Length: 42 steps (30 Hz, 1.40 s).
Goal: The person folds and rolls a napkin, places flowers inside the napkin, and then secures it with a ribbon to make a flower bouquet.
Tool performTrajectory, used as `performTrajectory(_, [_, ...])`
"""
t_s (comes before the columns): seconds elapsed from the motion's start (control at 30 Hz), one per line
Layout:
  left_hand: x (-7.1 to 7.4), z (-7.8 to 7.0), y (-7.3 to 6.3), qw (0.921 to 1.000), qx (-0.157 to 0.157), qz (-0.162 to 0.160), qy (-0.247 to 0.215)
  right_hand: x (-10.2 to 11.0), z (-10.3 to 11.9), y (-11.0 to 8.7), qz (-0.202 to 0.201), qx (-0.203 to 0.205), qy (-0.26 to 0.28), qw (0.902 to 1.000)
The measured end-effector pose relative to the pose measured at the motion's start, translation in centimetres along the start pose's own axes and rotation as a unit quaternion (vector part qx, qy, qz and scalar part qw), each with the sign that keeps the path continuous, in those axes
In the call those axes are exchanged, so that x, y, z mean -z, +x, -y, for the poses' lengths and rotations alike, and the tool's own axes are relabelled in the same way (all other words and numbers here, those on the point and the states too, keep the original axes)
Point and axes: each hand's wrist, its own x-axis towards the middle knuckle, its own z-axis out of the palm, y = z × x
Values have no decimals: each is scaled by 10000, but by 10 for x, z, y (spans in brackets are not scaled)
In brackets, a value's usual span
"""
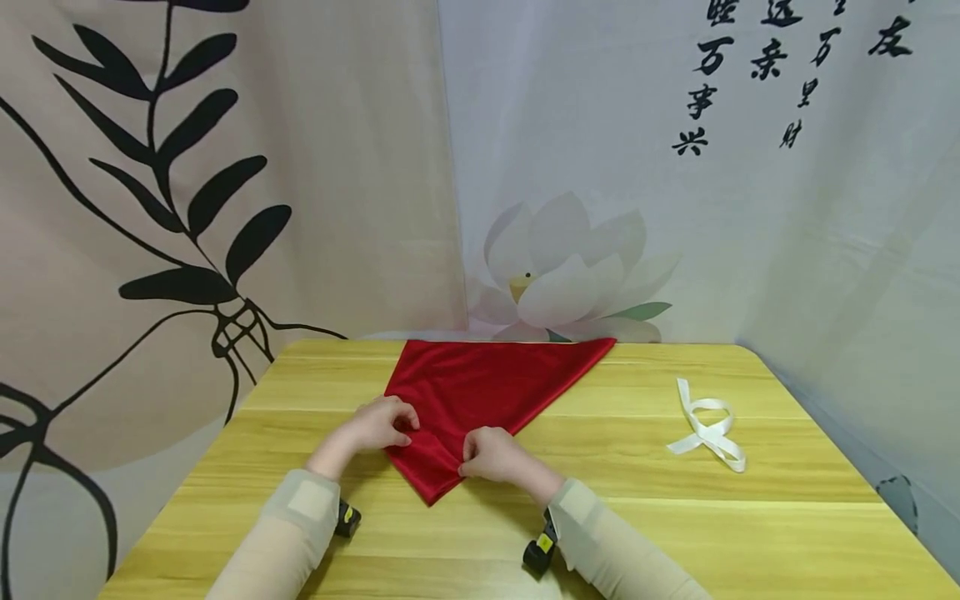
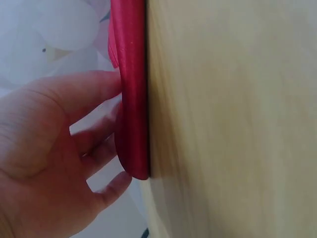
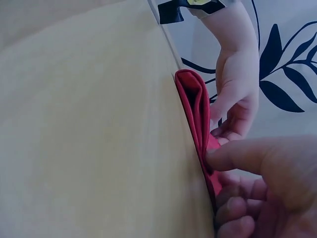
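A glossy red cloth [image 1: 480,375], folded into layers with a pointed near end, lies on the wooden table. At its left edge my left hand [image 1: 378,423] touches the cloth, with a gap between thumb and index finger. The left wrist view shows that hand [image 2: 44,148] with its fingertips against a rounded fold of the red cloth [image 2: 133,99]. My right hand [image 1: 491,454] pinches the cloth's right edge near the pointed end. In the right wrist view the thumb of the right hand [image 3: 277,183] presses the stacked layers [image 3: 190,94], its other fingers curled.
A looped white ribbon [image 1: 708,433] lies on the right side of the wooden table [image 1: 750,533]. Behind the table's far edge hangs a printed curtain [image 1: 360,167] with black leaves, a lotus and writing. Each wrist carries a small black camera [image 1: 538,554].
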Motion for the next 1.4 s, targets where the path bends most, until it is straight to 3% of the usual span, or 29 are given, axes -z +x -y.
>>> performTrajectory(0.13, [-1, 1, -4, 9985, 0, -188, 508, -1, 1, 2, 54, 248, -187, 9995])
performTrajectory(0.23, [-1, -1, -6, 9977, -228, -242, 597, -2, 3, 3, 178, 546, -372, 9977])
performTrajectory(0.37, [-1, -8, -8, 9979, -629, -90, 139, -3, 7, 5, 296, 872, -578, 9941])
performTrajectory(0.5, [-3, -18, -10, 9957, -781, 278, -412, -3, 7, 5, 335, 915, -620, 9933])
performTrajectory(0.73, [-8, -28, -15, 9938, -668, 689, -554, -4, 9, 7, 512, 525, -220, 9971])
performTrajectory(1.03, [-8, -33, -21, 9942, -574, 731, -538, -10, 12, 7, 504, 234, -319, 9979])
performTrajectory(1.27, [-7, -36, -25, 9947, -232, 869, -498, -12, 11, 6, 352, 265, -483, 9979])
performTrajectory(1.4, [-6, -37, -26, 9941, -215, 924, -519, -9, 14, 4, 293, 494, -501, 9971])
